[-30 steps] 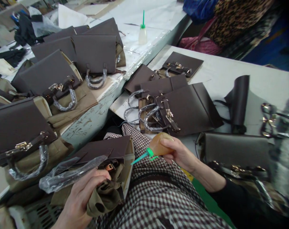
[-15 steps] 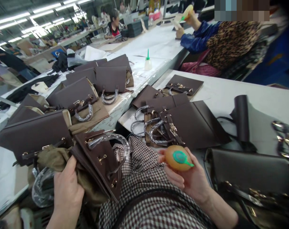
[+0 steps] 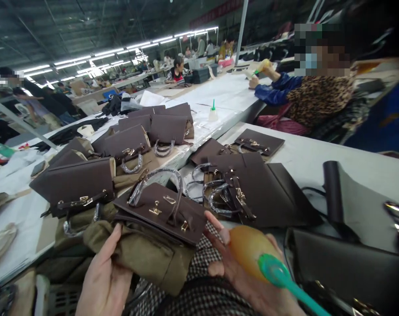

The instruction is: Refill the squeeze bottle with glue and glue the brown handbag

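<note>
A dark brown leather handbag point(image 3: 186, 206) lies tilted over my lap, its plastic-wrapped handle point(image 3: 178, 180) standing up and gold hardware on its face. Olive lining fabric point(image 3: 150, 263) hangs out of it toward me. My left hand point(image 3: 109, 274) grips the lining and the bag's near left edge, thumb on top. In my right hand point(image 3: 232, 281) rests an amber squeeze glue bottle point(image 3: 252, 250), its long green nozzle pointing down to the right. The fingertips of that hand reach the bag's right end; whether they press on it I cannot tell.
Several similar brown bags point(image 3: 77, 182) stand on the left table, and more bag pieces point(image 3: 265, 193) lie on the right one. A white bottle with a green tip point(image 3: 213, 113) stands farther back. A co-worker in blue sleeves point(image 3: 275, 90) sits at the right.
The handbag has turned from steeply upright to flatter and moved right. My right hand has come closer to it, and the bottle's nozzle has swung toward me. The view has tilted up.
</note>
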Action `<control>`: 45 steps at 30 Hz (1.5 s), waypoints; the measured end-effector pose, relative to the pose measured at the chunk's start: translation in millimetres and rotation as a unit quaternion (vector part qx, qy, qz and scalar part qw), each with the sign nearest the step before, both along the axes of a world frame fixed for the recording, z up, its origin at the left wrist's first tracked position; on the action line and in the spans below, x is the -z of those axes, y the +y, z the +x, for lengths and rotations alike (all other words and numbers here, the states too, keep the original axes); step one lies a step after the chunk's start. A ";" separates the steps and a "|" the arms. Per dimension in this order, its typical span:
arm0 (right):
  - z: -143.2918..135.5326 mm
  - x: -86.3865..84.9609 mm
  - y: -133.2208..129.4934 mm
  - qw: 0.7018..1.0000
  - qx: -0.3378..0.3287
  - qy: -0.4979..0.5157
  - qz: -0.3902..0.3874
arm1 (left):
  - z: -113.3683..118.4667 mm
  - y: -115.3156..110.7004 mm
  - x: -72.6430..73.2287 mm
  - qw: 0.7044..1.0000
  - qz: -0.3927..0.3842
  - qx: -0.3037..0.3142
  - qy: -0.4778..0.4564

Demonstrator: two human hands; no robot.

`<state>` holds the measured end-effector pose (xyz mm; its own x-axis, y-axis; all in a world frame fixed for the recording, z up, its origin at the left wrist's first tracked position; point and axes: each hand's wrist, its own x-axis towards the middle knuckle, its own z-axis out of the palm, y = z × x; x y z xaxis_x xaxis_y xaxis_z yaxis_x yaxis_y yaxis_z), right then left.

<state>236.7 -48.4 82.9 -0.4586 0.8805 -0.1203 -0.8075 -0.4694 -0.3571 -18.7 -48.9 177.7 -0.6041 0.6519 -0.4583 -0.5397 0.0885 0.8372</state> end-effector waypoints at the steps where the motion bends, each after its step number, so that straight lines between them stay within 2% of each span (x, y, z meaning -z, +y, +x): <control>1: 0.8 -2.9 0.8 1.000 0.008 0.009 -0.001 | 7.3 -1.6 0.8 1.000 -0.010 0.005 -0.015; 3: 0.7 -4.6 3.1 0.999 0.003 0.039 0.000 | 19.1 -0.6 5.8 0.998 -0.032 0.029 -0.052; 6: -4.1 1.6 9.8 0.998 -0.021 0.055 -0.018 | 28.1 8.2 21.2 0.993 -0.046 0.063 -0.089; 9: -11.4 10.2 24.5 0.998 -0.016 0.042 -0.040 | 25.3 18.7 41.6 0.997 -0.029 0.070 -0.026; 12: -17.0 14.2 46.0 0.996 0.008 0.019 -0.092 | 9.1 22.9 58.0 0.991 -0.040 0.118 0.049; 14: -19.2 14.6 60.4 0.993 0.021 0.007 -0.115 | -10.3 20.3 64.4 0.982 -0.052 0.160 0.088; 16: -20.3 14.5 72.1 0.992 0.018 0.001 -0.125 | -35.7 14.1 68.0 0.960 -0.082 0.198 0.181; 17: -20.7 14.6 76.6 0.992 0.012 0.000 -0.128 | -49.3 10.4 68.9 0.939 -0.097 0.206 0.259; 18: -21.1 15.0 80.3 0.991 0.005 0.000 -0.132 | -62.2 6.8 69.2 0.908 -0.097 0.196 0.358; 19: -21.7 15.5 83.0 0.990 -0.001 0.002 -0.139 | -73.3 3.5 68.8 0.861 -0.082 0.171 0.471; 20: -22.3 16.3 85.1 0.989 -0.006 0.003 -0.146 | -81.7 1.1 67.9 0.799 -0.048 0.140 0.582; 21: -23.2 17.1 86.5 0.988 -0.010 0.003 -0.153 | -86.8 -0.2 66.7 0.721 0.007 0.126 0.681; 22: -24.2 17.9 87.5 0.987 -0.013 0.003 -0.160 | -88.1 -0.2 65.7 0.634 0.074 0.144 0.756; 23: -25.3 18.5 88.2 0.986 -0.014 0.002 -0.167 | -86.1 1.3 65.5 0.549 0.135 0.191 0.802; 24: -26.4 18.8 88.7 0.985 -0.015 0.000 -0.173 | -81.4 4.2 67.0 0.478 0.185 0.254 0.820; 25: -27.6 18.7 89.0 0.984 -0.013 -0.001 -0.180 | -75.0 8.4 70.7 0.425 0.221 0.320 0.817; 26: -28.7 18.2 89.2 0.983 -0.011 -0.001 -0.186 | -68.2 13.5 77.0 0.393 0.243 0.369 0.807; 28: -30.9 16.9 89.2 0.981 -0.003 0.001 -0.196 | -56.5 25.9 96.5 0.374 0.247 0.402 0.798; 30: -32.9 16.4 88.7 0.978 0.002 0.003 -0.206 | -50.2 40.3 120.3 0.369 0.249 0.391 0.806; 32: -34.6 17.8 88.5 0.975 0.002 0.006 -0.222 | -48.2 57.0 139.5 0.364 0.276 0.355 0.816; 34: -35.8 20.6 89.9 0.973 -0.010 0.008 -0.232 | -47.4 75.2 147.0 0.359 0.332 0.296 0.820; 36: -36.8 22.7 93.0 0.972 -0.033 0.001 -0.233 | -45.8 92.3 141.9 0.342 0.376 0.246 0.825; 39: -38.6 20.5 99.1 0.975 -0.034 -0.014 -0.220 | -43.2 111.5 121.3 0.305 0.408 0.199 0.837; 41: -40.2 14.1 103.0 0.979 -0.030 -0.014 -0.199 | -43.3 120.0 106.2 0.295 0.417 0.178 0.841; 43: -41.4 3.2 105.9 0.983 -0.037 0.006 -0.180 | -45.5 124.2 90.2 0.297 0.421 0.185 0.837; 45: -41.3 -12.4 106.7 0.985 -0.050 0.036 -0.159 | -49.3 121.7 69.8 0.333 0.413 0.228 0.816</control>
<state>195.5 58.2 95.3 -0.5579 0.7539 -0.3469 -0.7698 -0.6263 -0.1231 -68.0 72.8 107.9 0.6394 0.3418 0.6887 0.6062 -0.7751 -0.1782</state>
